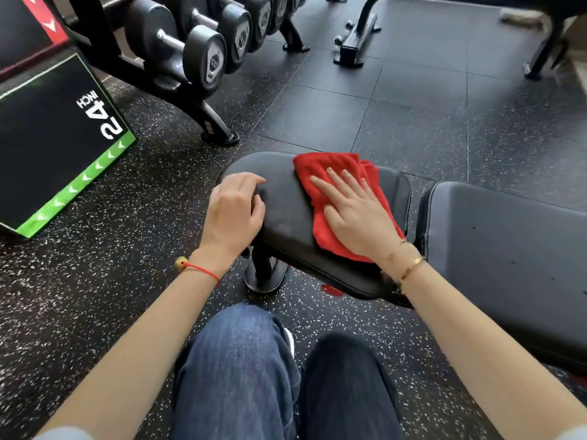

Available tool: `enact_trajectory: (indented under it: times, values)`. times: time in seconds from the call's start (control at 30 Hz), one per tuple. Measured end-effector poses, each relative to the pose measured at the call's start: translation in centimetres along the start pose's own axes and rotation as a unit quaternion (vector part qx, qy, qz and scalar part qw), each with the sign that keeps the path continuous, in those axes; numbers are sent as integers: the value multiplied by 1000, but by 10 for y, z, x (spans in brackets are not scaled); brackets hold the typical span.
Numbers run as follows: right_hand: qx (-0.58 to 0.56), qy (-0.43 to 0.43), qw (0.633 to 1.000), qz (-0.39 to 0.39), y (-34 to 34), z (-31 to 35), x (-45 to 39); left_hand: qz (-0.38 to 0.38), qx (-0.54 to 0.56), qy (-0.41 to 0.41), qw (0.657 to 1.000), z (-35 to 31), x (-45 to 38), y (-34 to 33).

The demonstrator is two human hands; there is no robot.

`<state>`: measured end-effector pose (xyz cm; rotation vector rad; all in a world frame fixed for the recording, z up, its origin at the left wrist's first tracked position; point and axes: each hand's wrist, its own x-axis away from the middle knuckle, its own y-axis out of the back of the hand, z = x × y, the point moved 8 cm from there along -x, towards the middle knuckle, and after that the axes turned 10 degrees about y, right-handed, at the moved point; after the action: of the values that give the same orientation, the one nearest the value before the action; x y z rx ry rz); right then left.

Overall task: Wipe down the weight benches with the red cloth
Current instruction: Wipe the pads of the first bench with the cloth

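Denim-clad knees [254,369] fill the bottom of the head view, above speckled rubber floor [127,249]. Beyond them the right hand [355,214] lies flat, fingers straight, pressing the red cloth [320,176] onto the far right part of the black bench seat pad [286,217]. Fingers of the left hand [235,211] curl over that pad's left edge, gripping it. Just right sits the backrest pad [508,265]. Dumbbells [206,55] rest on a rack beyond; a plyo box [54,138] stands left.

red cloth [336,198], black seat pad [286,217], speckled floor [127,249].
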<state>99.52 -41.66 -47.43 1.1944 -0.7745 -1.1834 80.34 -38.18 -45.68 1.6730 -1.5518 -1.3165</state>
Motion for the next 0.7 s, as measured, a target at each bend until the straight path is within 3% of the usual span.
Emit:
enact_trajectory:
  times: [0.13, 0.4, 0.53, 0.7]
  values:
    - [26, -94, 995, -3, 10, -38, -26, 13, 5, -19, 1000, -20, -5, -10]
    - [14, -12, 1000, -6, 6, 12, 59, 35, 35, -17, 999, -56, -12, -30]
    - [3, -34, 999, -11, 9, -3, 62, 46, 30, -31, 998, -73, -7, -39]
    - [5, -128, 991, -32, 19, -51, 18, 36, 23, -37, 998, -85, 0, -44]
